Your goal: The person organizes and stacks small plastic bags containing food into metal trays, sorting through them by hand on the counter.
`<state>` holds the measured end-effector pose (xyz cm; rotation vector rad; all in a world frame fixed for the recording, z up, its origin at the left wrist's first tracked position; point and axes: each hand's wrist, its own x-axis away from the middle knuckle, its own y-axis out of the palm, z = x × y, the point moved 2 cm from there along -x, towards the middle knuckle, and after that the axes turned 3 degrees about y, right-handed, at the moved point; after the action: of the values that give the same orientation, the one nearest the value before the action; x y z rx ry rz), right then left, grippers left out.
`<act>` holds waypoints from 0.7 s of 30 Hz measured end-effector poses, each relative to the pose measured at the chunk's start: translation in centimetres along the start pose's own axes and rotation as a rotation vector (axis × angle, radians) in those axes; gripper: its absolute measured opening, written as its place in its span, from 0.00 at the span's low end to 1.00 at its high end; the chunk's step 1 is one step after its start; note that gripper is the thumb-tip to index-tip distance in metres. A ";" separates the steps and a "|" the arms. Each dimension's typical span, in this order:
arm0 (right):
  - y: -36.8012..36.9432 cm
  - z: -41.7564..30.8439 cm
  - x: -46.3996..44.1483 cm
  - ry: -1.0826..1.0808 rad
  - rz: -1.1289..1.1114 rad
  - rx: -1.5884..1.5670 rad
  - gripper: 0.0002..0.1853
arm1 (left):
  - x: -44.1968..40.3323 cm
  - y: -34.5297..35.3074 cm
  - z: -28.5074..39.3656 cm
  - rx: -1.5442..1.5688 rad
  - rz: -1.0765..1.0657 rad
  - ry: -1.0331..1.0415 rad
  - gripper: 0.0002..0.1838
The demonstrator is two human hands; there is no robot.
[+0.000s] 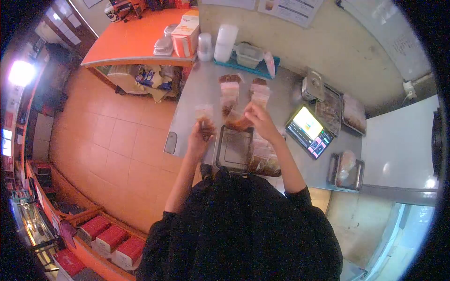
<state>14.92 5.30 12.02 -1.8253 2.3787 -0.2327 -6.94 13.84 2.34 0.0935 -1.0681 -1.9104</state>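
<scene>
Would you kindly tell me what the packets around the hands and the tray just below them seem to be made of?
Packets: probably thin, clear plastic film, slightly glossy, since brown shows through.
Tray: likely metal, perhaps stainless steel, judging by its smooth grey, softly reflective surface.

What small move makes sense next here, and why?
Probably lay the brown-filled bag at the near end of the left row of bags: the right hand seems to pinch its edge, and it sits right by that row, while the left hand is at another bag.
</scene>
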 end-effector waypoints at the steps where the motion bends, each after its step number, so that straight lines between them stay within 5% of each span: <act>1: 0.1 0.9 0.5 0.169 -0.081 -0.017 0.06 | 0.3 -0.9 0.1 -0.001 -0.004 0.002 0.21; 2: 0.3 1.7 1.1 0.338 -0.163 -0.034 0.07 | 0.7 -1.9 0.3 0.030 -0.020 0.029 0.21; 6: 0.6 4.9 2.0 0.271 -0.228 0.328 0.05 | 1.8 -4.5 0.3 -0.050 -0.041 0.095 0.21; 8: 0.0 6.8 1.8 -0.012 0.063 0.871 0.01 | 2.5 -4.9 0.0 -0.030 -0.036 0.070 0.21; 11: -0.5 7.6 1.1 -0.059 0.272 0.857 0.02 | 3.4 -5.2 -0.7 -0.062 0.015 0.020 0.22; 21: -1.2 6.5 -0.1 -0.081 0.362 0.902 0.03 | 4.0 -3.7 -1.8 -0.197 0.009 -0.023 0.22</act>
<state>17.36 4.86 5.85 -0.9558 1.9697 -0.9643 -10.94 10.54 -0.04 -0.0447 -0.8887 -2.0023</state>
